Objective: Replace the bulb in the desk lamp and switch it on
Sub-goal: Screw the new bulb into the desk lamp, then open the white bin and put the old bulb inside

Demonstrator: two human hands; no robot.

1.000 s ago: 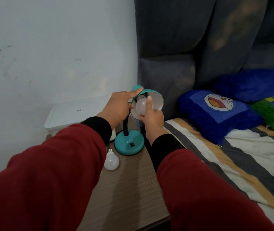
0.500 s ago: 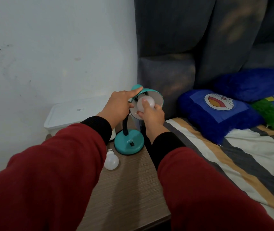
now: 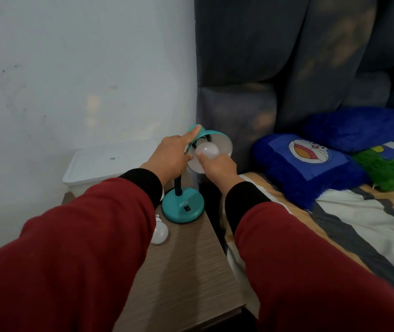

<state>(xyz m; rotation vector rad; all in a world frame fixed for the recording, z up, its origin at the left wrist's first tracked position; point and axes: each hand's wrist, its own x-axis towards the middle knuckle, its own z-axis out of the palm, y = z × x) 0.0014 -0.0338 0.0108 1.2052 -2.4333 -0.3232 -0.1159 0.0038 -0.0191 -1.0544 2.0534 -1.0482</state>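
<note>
The bedside table (image 3: 186, 271) carries the teal desk lamp (image 3: 182, 208); everything else sits around that lamp. My left hand (image 3: 172, 154) clasps its shade (image 3: 217, 142) from behind, forefinger laid along the top. My right hand (image 3: 217, 164) has rolled round since a second ago, fingers now closed under the bulb (image 3: 206, 150) inside the shade, so I judge I'm mid-twist in the socket. A second bulb (image 3: 159, 232) lies just left of the lamp's base.

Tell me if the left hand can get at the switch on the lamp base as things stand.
Probably yes. The black switch faces up on the teal lamp base with nothing over it. The left hand steadies the lamp shade above, so it must let go first.
</note>
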